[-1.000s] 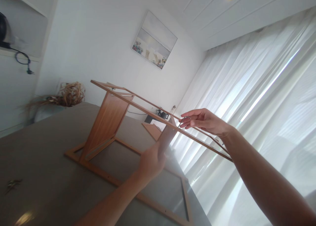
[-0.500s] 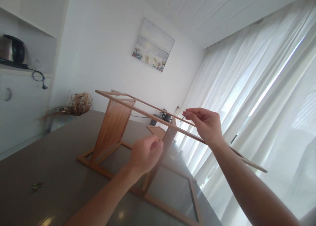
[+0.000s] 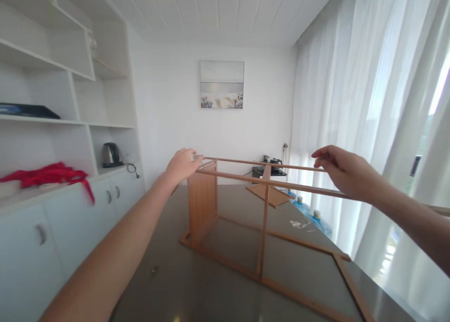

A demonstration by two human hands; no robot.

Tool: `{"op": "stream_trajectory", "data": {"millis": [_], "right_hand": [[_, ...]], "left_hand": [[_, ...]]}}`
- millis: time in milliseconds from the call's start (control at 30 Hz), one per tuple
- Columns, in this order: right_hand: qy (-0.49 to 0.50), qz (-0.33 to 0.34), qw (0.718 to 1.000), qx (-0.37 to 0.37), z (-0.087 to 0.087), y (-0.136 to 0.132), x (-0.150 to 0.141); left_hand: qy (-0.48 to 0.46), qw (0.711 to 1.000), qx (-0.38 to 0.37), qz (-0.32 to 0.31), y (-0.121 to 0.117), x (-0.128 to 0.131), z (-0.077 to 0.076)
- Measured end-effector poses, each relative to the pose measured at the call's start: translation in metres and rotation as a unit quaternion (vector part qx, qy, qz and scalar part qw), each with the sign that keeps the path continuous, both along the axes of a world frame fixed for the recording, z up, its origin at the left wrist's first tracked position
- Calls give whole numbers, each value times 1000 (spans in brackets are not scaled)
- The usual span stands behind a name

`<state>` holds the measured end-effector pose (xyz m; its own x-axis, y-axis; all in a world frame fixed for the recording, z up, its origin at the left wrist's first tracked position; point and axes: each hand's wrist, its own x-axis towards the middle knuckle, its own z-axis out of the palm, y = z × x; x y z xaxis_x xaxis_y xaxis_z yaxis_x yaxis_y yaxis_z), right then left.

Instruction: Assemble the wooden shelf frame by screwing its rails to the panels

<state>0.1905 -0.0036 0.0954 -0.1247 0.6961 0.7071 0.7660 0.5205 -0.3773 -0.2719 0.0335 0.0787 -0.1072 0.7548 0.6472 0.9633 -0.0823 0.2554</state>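
Note:
A slim wooden frame stand (image 3: 242, 261) sits on a dark grey table (image 3: 158, 298), with a wooden side panel (image 3: 201, 202) at its left and a thin upright post (image 3: 263, 228) at the front. My left hand (image 3: 181, 166) is at the top left corner of the stand, its fingers closed around a small pale piece (image 3: 195, 157). My right hand (image 3: 346, 170) hangs at the upper rails on the right, fingers slightly apart. The rails' right part is hidden behind that hand and forearm.
A flat wooden board (image 3: 269, 195) lies beyond the stand, and a small dark item (image 3: 153, 271) lies on the table. White cabinets and shelves on the left hold a kettle (image 3: 110, 155) and red cloth (image 3: 49, 174). Water bottles (image 3: 312, 223) stand by white curtains (image 3: 351, 101).
The view has swung from strongly tilted to nearly level. My left hand has risen to the stand's top left corner, and my right hand has moved right along the rails and opened slightly.

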Motion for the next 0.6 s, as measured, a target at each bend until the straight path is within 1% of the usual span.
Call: {"op": "stream_trajectory", "data": {"millis": [67, 133, 200, 300, 367, 467, 600], "right_hand": [[-64, 0, 997, -53, -2, 1, 5], [-98, 15, 988, -115, -4, -3, 5], [-134, 28, 979, -152, -5, -8, 3], [-175, 41, 972, -153, -5, -15, -1], [-183, 48, 971, -149, -5, -16, -3], [-185, 57, 969, -155, -5, -16, -4], [-153, 79, 971, -167, -3, -19, -3]], "left_hand": [[7, 998, -64, 18, 11, -11, 5], [6, 991, -130, 33, 23, -18, 9], [0, 982, -182, 48, 33, -24, 13], [-23, 966, -247, 67, 45, -30, 20], [-40, 955, -285, 75, 51, -31, 23], [-48, 944, -314, 89, 56, -30, 25], [-36, 949, -293, 108, 57, -28, 22]]}}
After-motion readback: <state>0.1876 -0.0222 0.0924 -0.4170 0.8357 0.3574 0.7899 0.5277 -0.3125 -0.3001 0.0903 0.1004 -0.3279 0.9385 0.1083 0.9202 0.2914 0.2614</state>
